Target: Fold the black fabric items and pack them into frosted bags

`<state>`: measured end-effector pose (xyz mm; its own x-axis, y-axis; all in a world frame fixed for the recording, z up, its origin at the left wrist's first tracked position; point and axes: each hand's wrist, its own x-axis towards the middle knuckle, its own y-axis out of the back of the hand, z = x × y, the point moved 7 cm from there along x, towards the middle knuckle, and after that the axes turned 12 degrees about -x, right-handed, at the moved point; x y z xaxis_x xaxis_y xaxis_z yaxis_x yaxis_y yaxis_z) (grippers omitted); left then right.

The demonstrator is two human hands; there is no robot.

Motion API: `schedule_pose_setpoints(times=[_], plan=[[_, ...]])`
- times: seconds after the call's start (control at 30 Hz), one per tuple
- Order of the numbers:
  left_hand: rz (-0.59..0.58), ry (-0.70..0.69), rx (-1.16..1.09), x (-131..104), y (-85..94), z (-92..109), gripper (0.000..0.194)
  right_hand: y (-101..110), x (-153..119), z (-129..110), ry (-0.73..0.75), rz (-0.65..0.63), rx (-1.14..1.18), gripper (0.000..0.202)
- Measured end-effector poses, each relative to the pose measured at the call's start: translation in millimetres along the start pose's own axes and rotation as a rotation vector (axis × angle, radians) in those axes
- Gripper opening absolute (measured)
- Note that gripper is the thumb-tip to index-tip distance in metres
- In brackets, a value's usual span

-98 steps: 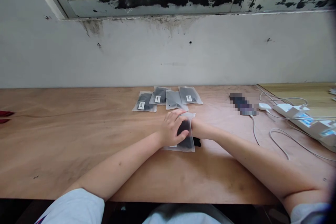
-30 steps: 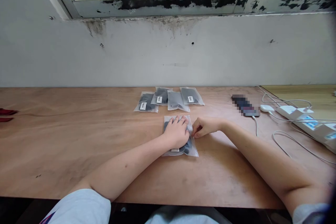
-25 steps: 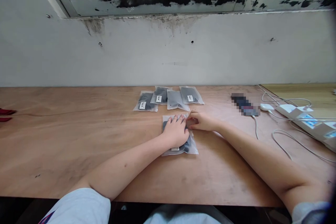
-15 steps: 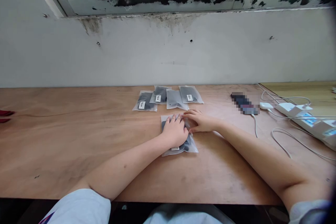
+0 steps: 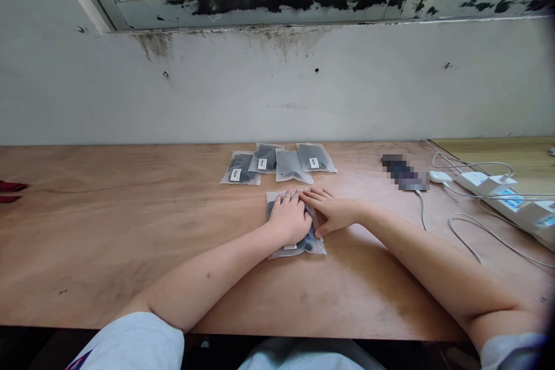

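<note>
The left hand (image 5: 291,218) sprawls right across the plastic bag (image 5: 318,247), blotting out its middle and some of its label (image 5: 289,247); the right hand (image 5: 338,212) masks the far right corner! Dark contents blur behind frosted film. Print on the back-row labels (image 5: 235,174)? Too tiny! Mosaic swallows the dark device (image 5: 401,171), frame edges slice the power strip (image 5: 522,215) and red object (image 5: 11,187).

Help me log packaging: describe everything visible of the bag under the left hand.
The bag is a frosted, translucent pouch, seemingly plastic and roughly rectangular, with dark contents showing through. A partly hidden white label sits near its lower edge. It lies flat on the table, in front of four similar bags. The left hand is spread over its middle; the right hand appears to touch its right side. Whether it is sealed is unclear.
</note>
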<state>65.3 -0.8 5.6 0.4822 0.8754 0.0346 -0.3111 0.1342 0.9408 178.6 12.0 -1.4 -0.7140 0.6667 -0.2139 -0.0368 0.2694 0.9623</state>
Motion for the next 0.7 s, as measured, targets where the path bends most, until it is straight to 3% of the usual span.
schedule_pose_setpoints(times=[0.3,0.53,0.7], plan=[[0.021,0.009,-0.027,0,-3.3,-5,0.066,-10,-1,-15,0.04,-0.032,0.031,0.155],[0.066,0.017,-0.085,-1,-3.7,-9,0.063,-8,-3,-14,0.076,-0.022,0.014,0.152],[0.185,0.08,-0.46,0,3.9,-25,0.053,7,-7,-25,0.147,0.072,0.058,0.132]])
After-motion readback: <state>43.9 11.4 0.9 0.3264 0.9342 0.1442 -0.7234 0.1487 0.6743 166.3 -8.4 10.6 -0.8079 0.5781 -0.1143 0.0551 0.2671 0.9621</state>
